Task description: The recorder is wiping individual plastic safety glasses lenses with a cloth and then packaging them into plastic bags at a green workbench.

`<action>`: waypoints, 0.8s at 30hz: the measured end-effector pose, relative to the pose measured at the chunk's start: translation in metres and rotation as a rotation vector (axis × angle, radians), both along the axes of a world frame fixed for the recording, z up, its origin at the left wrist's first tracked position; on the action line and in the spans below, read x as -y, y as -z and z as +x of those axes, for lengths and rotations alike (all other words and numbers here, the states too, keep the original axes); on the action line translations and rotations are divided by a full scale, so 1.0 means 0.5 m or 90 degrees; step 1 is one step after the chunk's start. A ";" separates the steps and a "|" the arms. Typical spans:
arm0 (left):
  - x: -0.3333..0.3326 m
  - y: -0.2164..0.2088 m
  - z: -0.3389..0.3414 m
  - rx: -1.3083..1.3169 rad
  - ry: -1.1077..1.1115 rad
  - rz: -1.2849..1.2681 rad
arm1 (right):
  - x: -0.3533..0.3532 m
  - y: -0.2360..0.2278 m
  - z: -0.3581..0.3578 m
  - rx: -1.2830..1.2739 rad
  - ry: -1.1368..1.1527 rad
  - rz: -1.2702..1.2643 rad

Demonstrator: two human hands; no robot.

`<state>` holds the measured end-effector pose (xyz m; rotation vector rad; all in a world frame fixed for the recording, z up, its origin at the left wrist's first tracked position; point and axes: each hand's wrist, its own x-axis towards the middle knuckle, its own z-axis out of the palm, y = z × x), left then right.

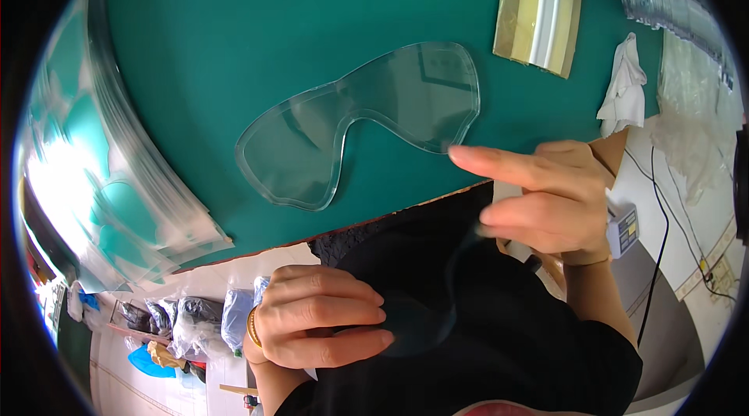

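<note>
On the green tabletop lies a clear goggle lens (390, 88) with a nose notch along its near edge. Close to my body, against the black top, a second clear lens (425, 330) shows only faintly. My left hand (320, 315) is closed on its left end, the thumb hidden. At the other end, my right hand (546, 194) pinches what looks like the lens's upper right tip. The index finger of that hand stretches out to the near right corner of the lens on the table; whether it touches cannot be told.
At the left lies a stack of clear plastic sheets (148, 174). A cardboard piece with yellow and white strips (540, 7) lies at the far right. A white cloth (624, 88) and clear plastic wrapping (690, 104) lie by the right edge. Cables (659, 221) hang below.
</note>
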<state>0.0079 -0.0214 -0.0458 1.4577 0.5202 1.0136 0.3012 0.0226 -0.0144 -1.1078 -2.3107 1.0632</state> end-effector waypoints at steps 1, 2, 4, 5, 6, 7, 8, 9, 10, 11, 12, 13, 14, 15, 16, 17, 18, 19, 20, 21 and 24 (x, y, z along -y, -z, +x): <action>0.003 -0.006 -0.001 0.001 0.001 -0.002 | -0.001 0.002 -0.011 0.001 0.001 -0.002; 0.006 -0.012 -0.003 -0.023 -0.015 -0.015 | -0.001 0.007 -0.023 0.014 0.018 0.023; 0.008 -0.016 -0.004 -0.045 -0.030 -0.031 | 0.006 0.019 -0.025 0.009 0.022 0.069; 0.007 -0.016 -0.004 -0.049 -0.034 -0.025 | 0.005 0.019 -0.021 0.010 0.022 0.066; 0.006 -0.016 -0.003 -0.053 -0.038 -0.019 | 0.002 0.017 -0.016 -0.014 -0.020 0.072; 0.007 -0.016 -0.005 -0.052 -0.039 -0.020 | -0.003 0.011 -0.016 -0.037 -0.062 0.079; 0.007 -0.018 -0.007 -0.055 -0.041 -0.017 | -0.010 0.003 -0.018 -0.018 -0.059 0.065; 0.008 -0.019 -0.009 -0.058 -0.044 -0.014 | -0.012 0.003 -0.025 -0.019 -0.060 0.065; 0.007 -0.017 -0.009 -0.056 -0.044 -0.012 | -0.015 0.005 -0.032 -0.012 -0.021 0.068; 0.006 -0.014 -0.009 -0.050 -0.045 -0.010 | -0.019 0.007 -0.037 -0.005 0.018 0.071; 0.005 -0.013 -0.010 -0.043 -0.047 -0.007 | -0.023 0.011 -0.038 -0.005 0.014 0.062; 0.004 -0.014 -0.010 -0.043 -0.047 -0.005 | -0.027 0.016 -0.040 -0.013 0.010 0.072; 0.002 -0.016 -0.011 -0.047 -0.050 -0.007 | -0.030 0.020 -0.045 -0.012 0.014 0.083; 0.000 -0.017 -0.011 -0.051 -0.053 -0.008 | -0.034 0.022 -0.050 -0.011 0.019 0.095; 0.003 -0.018 -0.013 -0.051 -0.054 -0.007 | -0.035 0.025 -0.055 -0.012 0.018 0.096; 0.007 -0.018 -0.015 -0.051 -0.063 -0.015 | -0.037 0.027 -0.060 -0.026 0.016 0.092; 0.009 -0.017 -0.017 -0.050 -0.073 -0.023 | -0.038 0.027 -0.063 -0.039 0.014 0.089; 0.012 -0.018 -0.018 -0.052 -0.075 -0.022 | -0.033 0.015 -0.057 -0.050 -0.014 0.022; 0.015 -0.019 -0.020 -0.045 -0.081 -0.018 | -0.032 0.010 -0.052 -0.079 -0.032 0.010; 0.018 -0.021 -0.022 -0.039 -0.087 -0.014 | -0.032 0.007 -0.048 -0.109 -0.049 -0.003; 0.021 0.002 -0.016 -0.006 -0.152 0.001 | -0.015 0.014 -0.032 -0.196 0.083 -0.061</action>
